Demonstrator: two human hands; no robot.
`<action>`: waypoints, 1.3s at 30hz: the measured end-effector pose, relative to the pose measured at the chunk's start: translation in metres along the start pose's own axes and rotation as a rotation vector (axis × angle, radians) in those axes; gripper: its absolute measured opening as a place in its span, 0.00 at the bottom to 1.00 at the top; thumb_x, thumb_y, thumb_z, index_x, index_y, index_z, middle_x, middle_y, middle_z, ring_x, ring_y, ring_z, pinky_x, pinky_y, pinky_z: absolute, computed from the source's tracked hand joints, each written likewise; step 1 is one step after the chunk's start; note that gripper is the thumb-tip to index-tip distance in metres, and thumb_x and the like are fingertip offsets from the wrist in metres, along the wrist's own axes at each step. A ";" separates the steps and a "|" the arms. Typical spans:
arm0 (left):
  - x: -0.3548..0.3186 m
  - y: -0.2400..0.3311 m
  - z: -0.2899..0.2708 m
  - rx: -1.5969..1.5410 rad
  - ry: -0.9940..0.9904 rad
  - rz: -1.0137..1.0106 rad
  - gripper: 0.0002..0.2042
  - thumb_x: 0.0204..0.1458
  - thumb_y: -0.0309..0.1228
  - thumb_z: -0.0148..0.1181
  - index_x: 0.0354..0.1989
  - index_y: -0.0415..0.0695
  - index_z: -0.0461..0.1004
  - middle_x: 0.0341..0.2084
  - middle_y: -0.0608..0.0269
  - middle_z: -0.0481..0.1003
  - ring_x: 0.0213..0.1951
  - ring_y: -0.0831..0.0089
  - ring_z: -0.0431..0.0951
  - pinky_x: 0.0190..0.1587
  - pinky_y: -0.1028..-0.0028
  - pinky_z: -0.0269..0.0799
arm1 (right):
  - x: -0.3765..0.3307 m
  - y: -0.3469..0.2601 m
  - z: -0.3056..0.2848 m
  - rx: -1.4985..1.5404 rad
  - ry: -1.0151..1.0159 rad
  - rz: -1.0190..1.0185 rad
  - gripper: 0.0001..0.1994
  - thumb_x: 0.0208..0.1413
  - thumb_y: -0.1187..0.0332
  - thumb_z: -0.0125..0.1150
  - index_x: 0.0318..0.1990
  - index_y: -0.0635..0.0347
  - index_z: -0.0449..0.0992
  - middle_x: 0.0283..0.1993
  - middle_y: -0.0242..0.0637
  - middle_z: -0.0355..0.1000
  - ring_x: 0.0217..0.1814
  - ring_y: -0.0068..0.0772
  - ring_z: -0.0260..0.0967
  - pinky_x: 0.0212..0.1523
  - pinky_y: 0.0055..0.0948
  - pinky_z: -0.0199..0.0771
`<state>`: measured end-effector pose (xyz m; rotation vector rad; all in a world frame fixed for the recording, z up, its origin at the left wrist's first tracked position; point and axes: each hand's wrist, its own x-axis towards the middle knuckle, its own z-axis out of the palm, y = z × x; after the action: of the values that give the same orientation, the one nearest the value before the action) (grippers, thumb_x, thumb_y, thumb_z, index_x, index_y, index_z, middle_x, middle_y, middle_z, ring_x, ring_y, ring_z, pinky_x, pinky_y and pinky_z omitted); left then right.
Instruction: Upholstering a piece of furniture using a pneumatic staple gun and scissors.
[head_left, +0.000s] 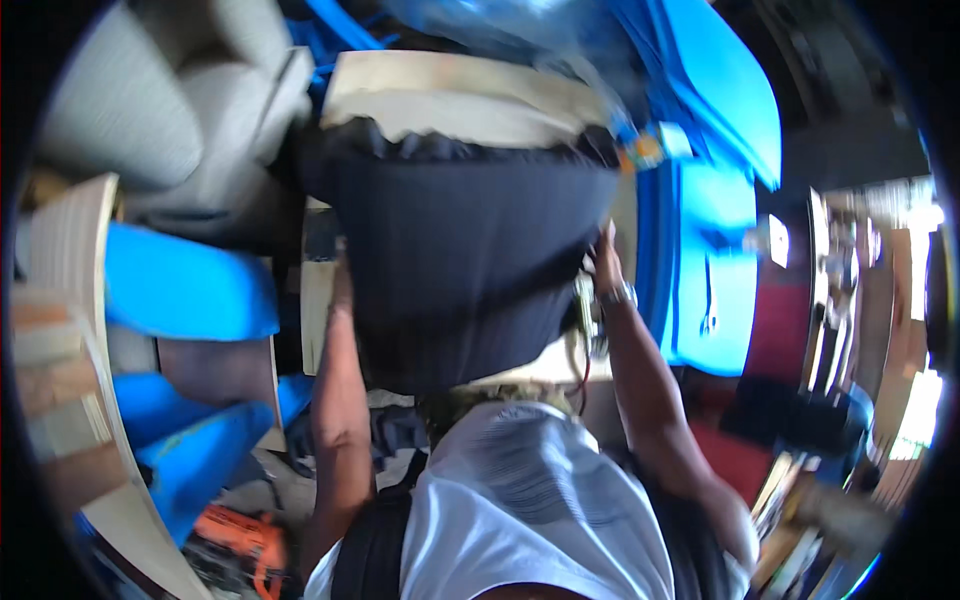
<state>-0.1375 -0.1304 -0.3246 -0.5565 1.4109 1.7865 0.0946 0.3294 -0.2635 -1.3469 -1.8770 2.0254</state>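
Blue moulded panels (715,250) and pale foam slabs (450,95) crowd the workshop behind a dark fabric cover (460,270), stretched taut over a cushion held at chest height. Both arms reach up: the left hand (342,275) and right hand (604,255) clasp its opposite edges, apparently to keep the cloth tensioned.

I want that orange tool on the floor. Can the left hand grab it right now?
Probably not: the left hand is up against the dark fabric-covered cushion, seemingly holding it, and the orange tool lies far below, near the elbow.
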 end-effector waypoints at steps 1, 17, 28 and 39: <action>-0.017 0.015 0.011 0.005 0.022 0.041 0.44 0.70 0.66 0.34 0.73 0.35 0.65 0.73 0.44 0.65 0.75 0.59 0.62 0.77 0.62 0.52 | 0.000 -0.005 0.003 0.085 0.070 0.084 0.58 0.58 0.16 0.36 0.82 0.54 0.49 0.84 0.44 0.51 0.83 0.46 0.51 0.72 0.54 0.61; -0.254 0.088 0.208 1.827 0.491 0.748 0.43 0.44 0.68 0.72 0.48 0.33 0.78 0.41 0.35 0.82 0.48 0.38 0.82 0.53 0.50 0.75 | -0.060 0.249 0.060 -0.694 -0.647 0.004 0.38 0.65 0.30 0.49 0.49 0.64 0.82 0.45 0.48 0.80 0.45 0.43 0.75 0.45 0.48 0.76; -0.271 0.045 0.166 1.860 0.388 1.156 0.41 0.35 0.71 0.74 0.40 0.40 0.80 0.36 0.49 0.83 0.41 0.47 0.83 0.51 0.53 0.75 | -0.096 0.116 -0.071 0.013 -0.275 0.029 0.45 0.68 0.26 0.37 0.62 0.63 0.77 0.57 0.46 0.82 0.55 0.44 0.80 0.52 0.46 0.78; -0.289 0.063 0.150 1.795 0.205 0.853 0.45 0.40 0.79 0.63 0.38 0.39 0.81 0.35 0.44 0.84 0.43 0.46 0.85 0.53 0.53 0.77 | -0.171 -0.130 -0.046 -0.230 -0.470 -0.465 0.42 0.70 0.34 0.50 0.73 0.66 0.65 0.65 0.47 0.75 0.66 0.37 0.73 0.64 0.38 0.71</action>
<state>0.0056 -0.0810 -0.0294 0.9414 2.8280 0.2445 0.1649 0.2982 -0.0575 -0.3937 -2.3852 2.0301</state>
